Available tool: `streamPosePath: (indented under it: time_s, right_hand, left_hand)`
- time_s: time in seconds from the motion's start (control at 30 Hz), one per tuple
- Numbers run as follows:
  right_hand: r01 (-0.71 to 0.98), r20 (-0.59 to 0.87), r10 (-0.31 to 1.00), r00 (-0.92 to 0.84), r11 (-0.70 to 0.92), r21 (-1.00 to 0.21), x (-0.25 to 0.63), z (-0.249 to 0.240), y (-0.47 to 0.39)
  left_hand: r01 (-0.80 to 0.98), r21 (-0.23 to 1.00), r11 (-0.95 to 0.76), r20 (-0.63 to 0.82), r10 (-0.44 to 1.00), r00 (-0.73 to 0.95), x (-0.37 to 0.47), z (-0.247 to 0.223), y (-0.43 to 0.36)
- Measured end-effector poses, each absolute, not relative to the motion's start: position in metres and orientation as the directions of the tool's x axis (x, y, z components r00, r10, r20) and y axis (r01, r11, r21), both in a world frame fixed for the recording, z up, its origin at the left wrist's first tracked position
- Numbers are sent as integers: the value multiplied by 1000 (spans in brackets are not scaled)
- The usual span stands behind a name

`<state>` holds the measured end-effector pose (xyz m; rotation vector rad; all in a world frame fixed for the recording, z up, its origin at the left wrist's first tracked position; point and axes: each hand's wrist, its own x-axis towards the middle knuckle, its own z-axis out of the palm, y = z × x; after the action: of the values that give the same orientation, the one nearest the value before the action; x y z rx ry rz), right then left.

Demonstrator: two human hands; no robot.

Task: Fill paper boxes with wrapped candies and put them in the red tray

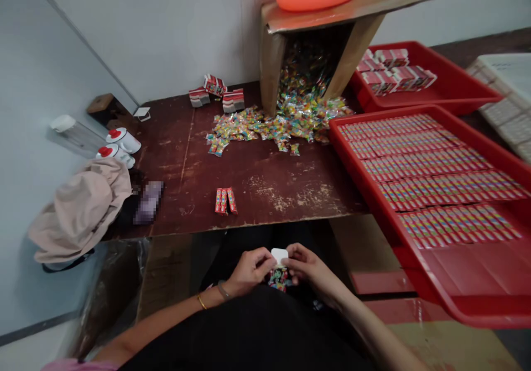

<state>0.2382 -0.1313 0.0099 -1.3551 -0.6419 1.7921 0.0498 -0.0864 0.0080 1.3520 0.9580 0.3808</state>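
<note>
At my lap, below the table's front edge, I hold a small printed carton (pixel 279 276) with a white flap sticking up. My left hand (pixel 254 268) pinches the flap's left side between thumb and fingers. On the opposite side my right hand (pixel 306 265) grips the carton, fingers bent round its edge. The carton's lower part is partly hidden by my body. Ahead on the table stand a few small red filled boxes (pixel 225 200), side by side. Farther back, wrapped candies (pixel 286 122) spill from a cardboard box (pixel 269 61) lying on its side.
Rows of small red boxes fill most of a red tray (pixel 450 274) on the right; another red tray (pixel 415 103) behind holds stacked flat cartons. More flat cartons (pixel 215 92) lie at the back. A pink cloth bag (pixel 83 205) and white bottles (pixel 120 139) stand left.
</note>
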Motion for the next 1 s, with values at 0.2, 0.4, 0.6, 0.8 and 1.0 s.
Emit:
streamPosePath:
  time_s: [0.2,0.4,0.6,0.8,1.0]
  right_hand:
    - [14,-513,782,-354,-544,-839,237,28,-112]
    - [183,-404,884,-237,-367,-912,222,26,-120]
    - [333,-391,891,-231,-305,-892,220,25,-117]
    - [519,-14,847,-532,313,-796,231,39,-126]
    - [385,209,942,-263,301,-873,228,-25,-134]
  left_hand:
    - [139,734,665,-597,533,600,56,-13,-83]
    - [18,577,817,-590,402,700,60,-33,-86]
    - [53,598,799,-496,318,808,48,-30,-90]
    - [178,738,651,-533,401,745,28,-24,-90]
    - [-169,782,600,-284,584,761,50,-3,-78]
